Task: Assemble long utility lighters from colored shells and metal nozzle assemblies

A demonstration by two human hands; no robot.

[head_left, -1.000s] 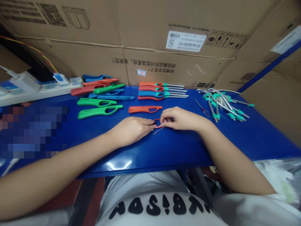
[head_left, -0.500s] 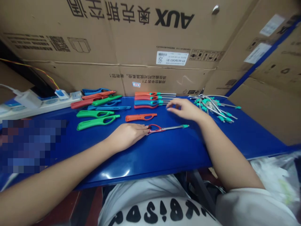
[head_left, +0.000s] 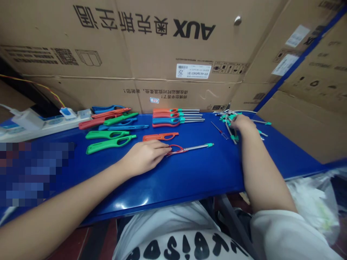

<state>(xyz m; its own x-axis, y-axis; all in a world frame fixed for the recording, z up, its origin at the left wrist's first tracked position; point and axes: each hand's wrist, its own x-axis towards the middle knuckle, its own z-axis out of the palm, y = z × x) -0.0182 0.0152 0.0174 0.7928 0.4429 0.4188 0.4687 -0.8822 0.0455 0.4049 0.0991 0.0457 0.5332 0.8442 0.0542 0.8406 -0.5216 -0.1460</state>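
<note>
My left hand (head_left: 145,156) lies on the table with its fingers pressed together over the handle end of a red gas lighter (head_left: 177,147). Out of that lighter, a metal tube with a green tip (head_left: 199,147) points right. My right hand (head_left: 242,124) reaches into a pile of metal lighter tubes (head_left: 227,118) with green ends. Its fingers are bent around a tube there, partly hidden by the hand. Left of the pile lies a thin rod with a reddish end (head_left: 221,131). An orange lighter shell (head_left: 159,136) rests just beyond my left hand.
Several lighters with tubes (head_left: 165,120) lie in a row at the back. Green lighter shells (head_left: 107,142) and a heap of blue, red and green shells (head_left: 114,117) are on the left, beside a power strip (head_left: 54,124). A cardboard wall (head_left: 151,47) bounds the blue table (head_left: 173,184).
My right hand has moved right, from beside the row of lighters into the tube pile. The thin rod now shows where that hand was. My left hand stays on the red lighter.
</note>
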